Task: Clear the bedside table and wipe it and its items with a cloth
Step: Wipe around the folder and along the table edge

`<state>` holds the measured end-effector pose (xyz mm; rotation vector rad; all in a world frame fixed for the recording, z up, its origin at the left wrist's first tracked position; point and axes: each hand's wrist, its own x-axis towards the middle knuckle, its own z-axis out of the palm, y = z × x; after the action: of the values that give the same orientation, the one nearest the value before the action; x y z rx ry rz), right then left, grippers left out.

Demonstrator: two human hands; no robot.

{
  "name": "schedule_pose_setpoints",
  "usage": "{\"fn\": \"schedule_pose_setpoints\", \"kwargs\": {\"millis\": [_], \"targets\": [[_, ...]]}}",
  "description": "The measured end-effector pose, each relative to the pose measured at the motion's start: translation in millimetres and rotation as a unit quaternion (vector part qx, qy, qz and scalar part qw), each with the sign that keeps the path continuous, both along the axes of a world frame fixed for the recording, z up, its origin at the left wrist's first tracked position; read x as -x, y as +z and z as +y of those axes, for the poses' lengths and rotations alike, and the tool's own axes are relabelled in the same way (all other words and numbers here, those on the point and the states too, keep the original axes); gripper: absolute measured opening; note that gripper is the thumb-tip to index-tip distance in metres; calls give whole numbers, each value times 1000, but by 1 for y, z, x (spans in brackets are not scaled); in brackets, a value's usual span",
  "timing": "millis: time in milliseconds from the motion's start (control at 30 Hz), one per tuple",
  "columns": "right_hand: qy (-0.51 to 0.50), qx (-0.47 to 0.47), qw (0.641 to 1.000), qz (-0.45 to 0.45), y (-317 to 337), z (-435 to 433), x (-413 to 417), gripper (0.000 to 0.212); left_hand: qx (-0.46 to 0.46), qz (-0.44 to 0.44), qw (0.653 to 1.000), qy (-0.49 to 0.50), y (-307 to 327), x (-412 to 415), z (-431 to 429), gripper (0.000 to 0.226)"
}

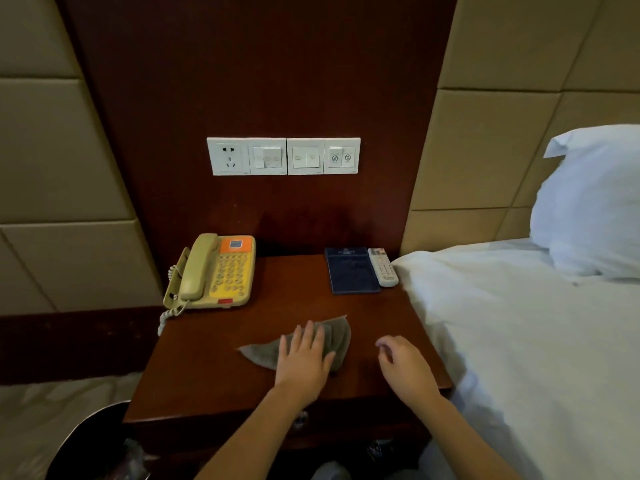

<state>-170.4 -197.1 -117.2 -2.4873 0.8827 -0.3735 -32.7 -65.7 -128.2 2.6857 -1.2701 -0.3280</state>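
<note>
A dark reddish-brown wooden bedside table (214, 368) carries a beige and yellow corded telephone (216, 273) at its back left, a dark blue rectangular folder (351, 270) and a white remote control (383, 267) side by side at back right, and a crumpled grey cloth (337, 336) near the front.

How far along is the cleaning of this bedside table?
Early on. Nothing looks cleared: the telephone, blue folder and remote sit on the table. In hand: the left hand presses the grey cloth flat. Left: clearing and wiping everything.
</note>
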Motion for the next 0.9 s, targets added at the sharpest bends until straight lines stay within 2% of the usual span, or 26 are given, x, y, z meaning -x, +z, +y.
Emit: {"fn": "schedule_pose_setpoints", "kwargs": {"millis": [167,333,500,700,800,867,900], "targets": [[-30,27,999,15,-4,-36,-42,22,-52,2,995,-81,-18,-16,-36,56],[-39,45,997,40,-1,-68,-98,24,-35,-12,995,-95,-20,-51,-63,56],[-37,54,995,75,-2,-89,-141,30,-2,-15,997,-70,-25,-84,-89,57],[74,122,987,79,-13,-80,-165,30,48,-21,998,26,-33,-100,-100,64],[71,165,978,104,-11,-79,-168,33,65,13,995,81,-32,-115,-108,57],[56,185,975,110,-3,-90,-165,34,158,93,972,149,-23,-127,-112,50],[50,193,974,108,2,-100,-162,34,232,148,941,196,-17,-131,-118,47]]}}
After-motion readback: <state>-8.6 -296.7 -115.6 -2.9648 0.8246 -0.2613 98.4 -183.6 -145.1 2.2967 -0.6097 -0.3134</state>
